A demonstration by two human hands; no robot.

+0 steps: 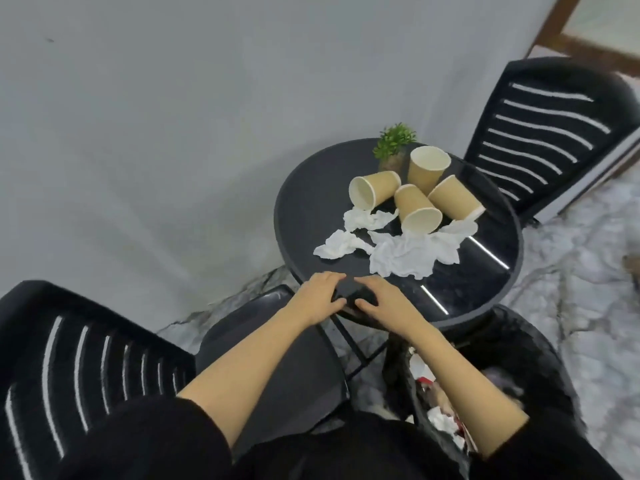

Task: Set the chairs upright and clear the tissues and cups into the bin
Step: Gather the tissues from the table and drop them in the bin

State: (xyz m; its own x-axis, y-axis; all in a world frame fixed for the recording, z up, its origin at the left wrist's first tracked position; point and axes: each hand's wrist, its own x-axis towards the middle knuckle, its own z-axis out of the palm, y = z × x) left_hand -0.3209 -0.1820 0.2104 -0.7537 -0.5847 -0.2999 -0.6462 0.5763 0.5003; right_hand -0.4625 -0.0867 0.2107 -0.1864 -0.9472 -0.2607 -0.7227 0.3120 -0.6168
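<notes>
Round black table (304,216), centre frame: four paper cups (417,199), three tipped and one upright, crumpled tissues (405,252) just below them, near rim bare. Left hand (320,297) and right hand (375,301) at that near edge, fingers curled around a small dark object (349,294), unidentifiable. Slatted chairs upright, lower left (69,368) and upper right (547,133); bin (533,351) lower right.

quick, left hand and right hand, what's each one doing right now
Left hand: fingers curled on a dark object at the near table edge; cannot tell if gripped.
Right hand: fingers spread on the same object; cannot tell.
</notes>
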